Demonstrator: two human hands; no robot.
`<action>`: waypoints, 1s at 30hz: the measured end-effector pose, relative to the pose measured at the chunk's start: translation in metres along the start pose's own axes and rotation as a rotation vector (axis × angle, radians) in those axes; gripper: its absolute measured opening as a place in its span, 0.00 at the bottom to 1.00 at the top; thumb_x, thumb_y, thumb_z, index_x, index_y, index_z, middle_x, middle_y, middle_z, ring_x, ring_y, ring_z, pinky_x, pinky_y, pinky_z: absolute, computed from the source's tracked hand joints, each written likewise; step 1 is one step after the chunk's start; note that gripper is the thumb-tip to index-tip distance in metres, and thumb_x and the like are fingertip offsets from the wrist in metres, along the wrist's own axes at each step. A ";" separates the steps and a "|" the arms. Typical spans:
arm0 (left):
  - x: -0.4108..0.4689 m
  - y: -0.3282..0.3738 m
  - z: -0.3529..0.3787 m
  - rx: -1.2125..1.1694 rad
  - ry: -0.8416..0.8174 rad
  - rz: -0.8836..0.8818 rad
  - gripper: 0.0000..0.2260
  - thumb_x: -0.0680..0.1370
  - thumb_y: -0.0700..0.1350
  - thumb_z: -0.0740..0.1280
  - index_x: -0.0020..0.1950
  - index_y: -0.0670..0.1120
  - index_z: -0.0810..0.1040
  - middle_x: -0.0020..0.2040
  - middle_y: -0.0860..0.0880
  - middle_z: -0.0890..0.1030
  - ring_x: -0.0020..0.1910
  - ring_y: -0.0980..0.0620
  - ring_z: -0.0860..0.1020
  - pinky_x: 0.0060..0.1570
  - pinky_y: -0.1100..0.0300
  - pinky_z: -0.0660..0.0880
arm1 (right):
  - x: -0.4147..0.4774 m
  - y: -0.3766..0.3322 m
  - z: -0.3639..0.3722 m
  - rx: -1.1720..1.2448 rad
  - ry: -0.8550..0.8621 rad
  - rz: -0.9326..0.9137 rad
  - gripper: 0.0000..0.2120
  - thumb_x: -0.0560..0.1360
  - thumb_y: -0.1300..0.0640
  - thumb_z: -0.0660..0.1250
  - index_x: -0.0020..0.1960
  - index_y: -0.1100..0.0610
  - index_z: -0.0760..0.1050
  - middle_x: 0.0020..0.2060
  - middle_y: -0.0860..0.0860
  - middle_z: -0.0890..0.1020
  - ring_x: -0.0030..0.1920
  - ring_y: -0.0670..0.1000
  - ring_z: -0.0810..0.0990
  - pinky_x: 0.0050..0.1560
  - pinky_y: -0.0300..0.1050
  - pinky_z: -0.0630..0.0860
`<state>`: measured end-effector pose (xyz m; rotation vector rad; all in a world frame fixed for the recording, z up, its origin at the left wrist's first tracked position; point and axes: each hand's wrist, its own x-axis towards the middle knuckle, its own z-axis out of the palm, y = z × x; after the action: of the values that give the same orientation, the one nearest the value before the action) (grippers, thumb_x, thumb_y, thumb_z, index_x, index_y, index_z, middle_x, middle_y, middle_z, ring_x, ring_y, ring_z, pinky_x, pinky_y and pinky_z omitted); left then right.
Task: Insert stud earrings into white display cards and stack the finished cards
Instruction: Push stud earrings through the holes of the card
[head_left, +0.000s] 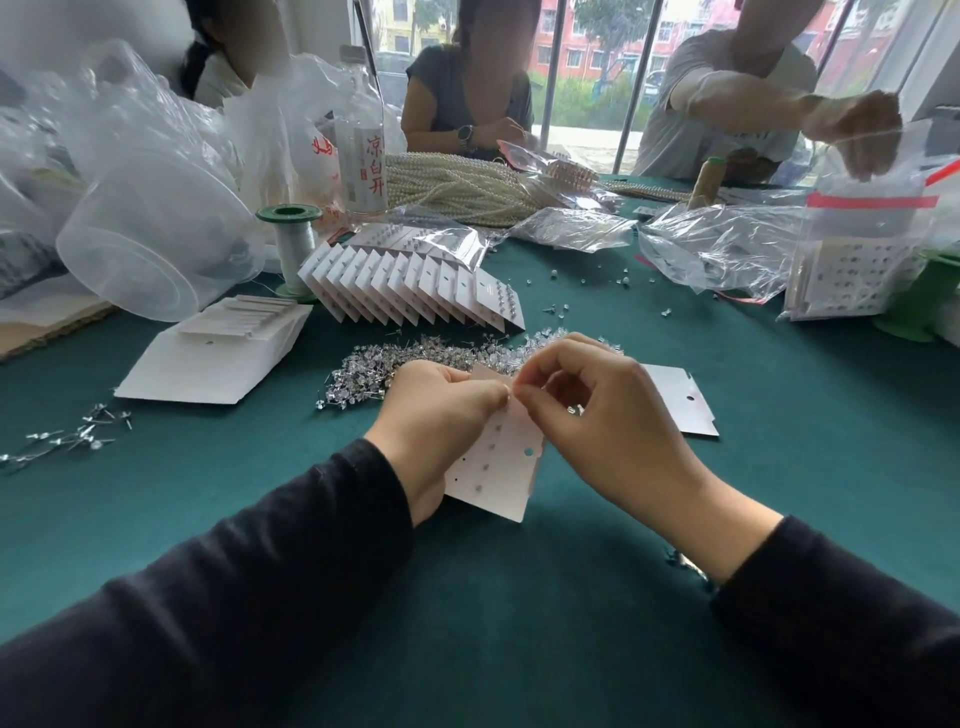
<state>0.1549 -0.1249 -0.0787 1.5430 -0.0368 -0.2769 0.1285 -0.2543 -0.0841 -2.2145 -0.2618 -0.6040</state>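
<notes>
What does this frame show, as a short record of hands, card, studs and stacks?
left hand: grips display card by its left side
right hand: pinches at the card's top edge; any stud there too small to tell
display card: held tilted above green table, a column of studs seated, some holes empty
loose studs: pile just behind the hands
finished cards: overlapping row behind the pile
blank cards: stack at left

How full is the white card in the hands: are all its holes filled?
Partly filled. The card shows one column of studs, but holes beside it, toward the left hand, are empty.
</notes>
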 end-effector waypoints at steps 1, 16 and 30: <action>0.000 0.000 0.000 0.001 0.002 0.001 0.12 0.73 0.34 0.66 0.28 0.41 0.77 0.22 0.48 0.79 0.20 0.52 0.77 0.19 0.64 0.72 | -0.001 0.000 0.001 -0.010 -0.002 0.003 0.07 0.69 0.63 0.69 0.36 0.53 0.76 0.35 0.47 0.78 0.33 0.45 0.75 0.37 0.35 0.71; 0.001 0.001 0.000 0.038 0.012 -0.017 0.12 0.72 0.34 0.66 0.29 0.41 0.76 0.21 0.48 0.77 0.19 0.52 0.76 0.18 0.64 0.70 | 0.000 0.002 0.001 -0.005 -0.002 0.001 0.05 0.69 0.63 0.69 0.38 0.54 0.77 0.35 0.46 0.79 0.34 0.45 0.74 0.37 0.34 0.71; 0.000 -0.004 0.002 -0.001 0.009 -0.015 0.13 0.75 0.38 0.65 0.29 0.42 0.76 0.23 0.48 0.77 0.20 0.53 0.76 0.21 0.61 0.75 | -0.001 0.003 0.008 -0.131 0.002 -0.079 0.04 0.69 0.64 0.69 0.38 0.56 0.77 0.33 0.46 0.75 0.30 0.42 0.71 0.36 0.28 0.66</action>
<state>0.1542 -0.1267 -0.0822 1.5437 -0.0176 -0.2821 0.1316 -0.2502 -0.0906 -2.3383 -0.3182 -0.6838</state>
